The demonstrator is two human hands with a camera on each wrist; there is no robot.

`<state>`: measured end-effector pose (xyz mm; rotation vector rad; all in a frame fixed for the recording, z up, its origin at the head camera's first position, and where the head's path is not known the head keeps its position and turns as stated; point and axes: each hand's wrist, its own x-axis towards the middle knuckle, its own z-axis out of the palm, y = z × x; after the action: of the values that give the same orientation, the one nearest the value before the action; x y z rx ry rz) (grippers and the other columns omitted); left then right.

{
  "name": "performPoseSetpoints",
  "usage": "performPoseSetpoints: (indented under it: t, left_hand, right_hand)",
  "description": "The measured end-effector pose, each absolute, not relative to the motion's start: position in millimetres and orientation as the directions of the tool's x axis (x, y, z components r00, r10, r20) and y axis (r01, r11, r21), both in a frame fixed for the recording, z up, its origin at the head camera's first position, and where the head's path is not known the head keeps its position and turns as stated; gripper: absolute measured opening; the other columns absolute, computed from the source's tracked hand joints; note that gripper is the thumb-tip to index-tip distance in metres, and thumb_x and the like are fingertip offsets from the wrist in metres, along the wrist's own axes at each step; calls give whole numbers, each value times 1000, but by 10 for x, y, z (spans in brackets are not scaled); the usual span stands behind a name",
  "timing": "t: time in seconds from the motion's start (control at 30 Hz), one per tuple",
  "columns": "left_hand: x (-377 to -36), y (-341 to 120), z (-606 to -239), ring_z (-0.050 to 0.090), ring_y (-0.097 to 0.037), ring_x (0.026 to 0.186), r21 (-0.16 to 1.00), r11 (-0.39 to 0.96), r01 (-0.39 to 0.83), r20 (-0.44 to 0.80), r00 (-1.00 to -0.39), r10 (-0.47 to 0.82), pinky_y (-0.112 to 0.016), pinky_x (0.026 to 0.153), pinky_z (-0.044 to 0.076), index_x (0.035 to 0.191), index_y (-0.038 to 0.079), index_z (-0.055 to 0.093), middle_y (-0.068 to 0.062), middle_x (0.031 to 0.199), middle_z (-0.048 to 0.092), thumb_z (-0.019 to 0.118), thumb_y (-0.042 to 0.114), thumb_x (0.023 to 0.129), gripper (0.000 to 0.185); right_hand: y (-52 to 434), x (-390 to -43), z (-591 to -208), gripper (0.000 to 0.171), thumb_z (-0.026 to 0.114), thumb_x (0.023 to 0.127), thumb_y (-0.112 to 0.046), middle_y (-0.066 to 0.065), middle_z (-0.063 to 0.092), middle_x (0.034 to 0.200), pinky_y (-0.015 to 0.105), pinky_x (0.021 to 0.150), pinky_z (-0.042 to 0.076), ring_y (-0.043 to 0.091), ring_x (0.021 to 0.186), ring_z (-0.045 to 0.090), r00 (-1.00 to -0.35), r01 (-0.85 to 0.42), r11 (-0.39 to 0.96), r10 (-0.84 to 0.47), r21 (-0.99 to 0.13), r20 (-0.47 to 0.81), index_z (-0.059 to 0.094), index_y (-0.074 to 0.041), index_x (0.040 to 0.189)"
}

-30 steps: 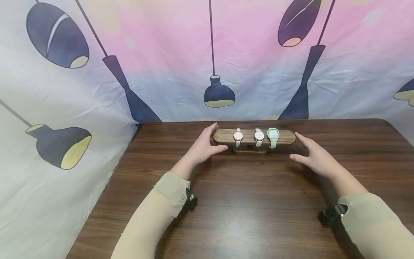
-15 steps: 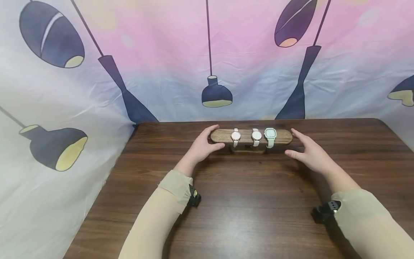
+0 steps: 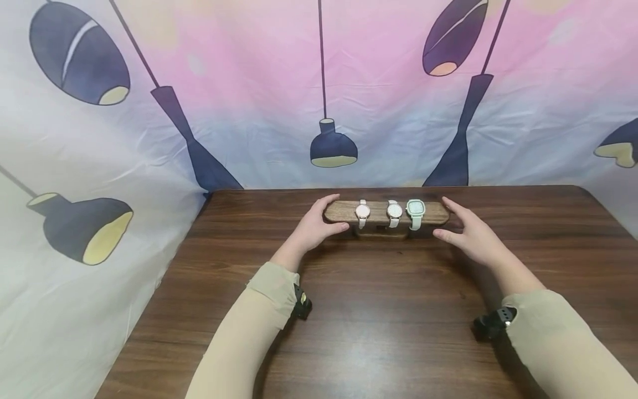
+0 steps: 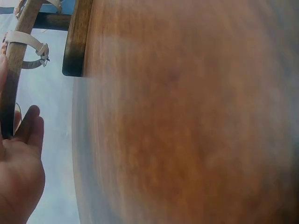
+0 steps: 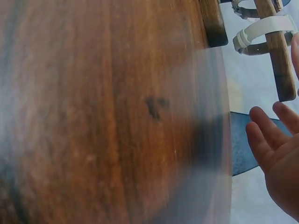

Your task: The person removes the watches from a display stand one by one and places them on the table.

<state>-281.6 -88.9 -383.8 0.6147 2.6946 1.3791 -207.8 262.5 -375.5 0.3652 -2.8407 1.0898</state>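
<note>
A wooden watch stand (image 3: 377,212) with a rounded top bar stands near the table's far edge. Strapped along it are two white-strapped watches, the left watch (image 3: 363,212) and the middle watch (image 3: 394,211), and a mint-green square watch (image 3: 416,208) on the right. My left hand (image 3: 313,226) holds the bar's left end, thumb in front and fingertips at the back edge. At the right end, my right hand (image 3: 471,235) is spread, index finger behind and thumb in front. In the right wrist view, a gap shows between its lower fingers (image 5: 265,130) and the bar.
The dark wooden table (image 3: 349,310) extends toward me. Close behind its far edge hangs a cloth backdrop (image 3: 269,127) printed with lamps. Each wrist carries a small black camera, the left camera (image 3: 302,302) and the right camera (image 3: 490,326).
My right hand has moved left, closer to the stand's right end. The left hand has come in around the left end. The stand and watches have kept their place on the table.
</note>
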Motion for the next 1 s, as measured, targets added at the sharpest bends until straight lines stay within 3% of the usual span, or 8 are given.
performPoseSetpoints:
  t: [0.2,0.67,0.77,0.87,1.0]
  left_hand:
    - [-2826,-881,-3861,45,-23,117,803,497,328,147,-918,368,-39,97,36,139,17,41,-8,136,41,74,30,81,68]
    - [-2836,-879,-3894,52,-23,109,889,380,254,104,-922,373,-38,92,40,141,22,37,-8,130,47,77,23,79,74]
    - [-2840,-870,-3902,52,-23,109,897,367,246,102,-924,369,-38,92,41,142,22,38,-8,129,47,77,23,79,74]
    - [-2846,-854,-3916,52,-23,108,902,362,233,97,-929,357,-38,89,42,140,20,39,-8,127,49,77,23,79,72]
    - [-2841,-816,-3919,52,-23,105,911,349,219,92,-933,347,-37,86,43,136,21,43,-8,123,50,75,23,81,65]
  right_hand:
    - [2575,-2100,-3726,83,65,88,-34,30,31,141,60,95,30,54,117,40,-974,-225,701,-175,-676,143,17,-9,150]
    - [2482,-2212,-3699,84,69,86,-26,30,31,141,56,96,34,48,122,39,-959,-283,627,-203,-726,198,17,-11,151]
    - [2458,-2226,-3703,85,71,85,-24,30,29,142,47,89,41,42,119,42,-949,-316,621,-217,-717,230,18,-10,150]
    - [2443,-2239,-3701,84,72,84,-23,28,27,143,36,81,40,34,114,38,-939,-344,641,-226,-686,259,20,-9,150]
    - [2435,-2262,-3685,84,72,83,-23,25,24,146,48,95,32,38,128,26,-934,-358,641,-240,-679,265,22,-11,150]
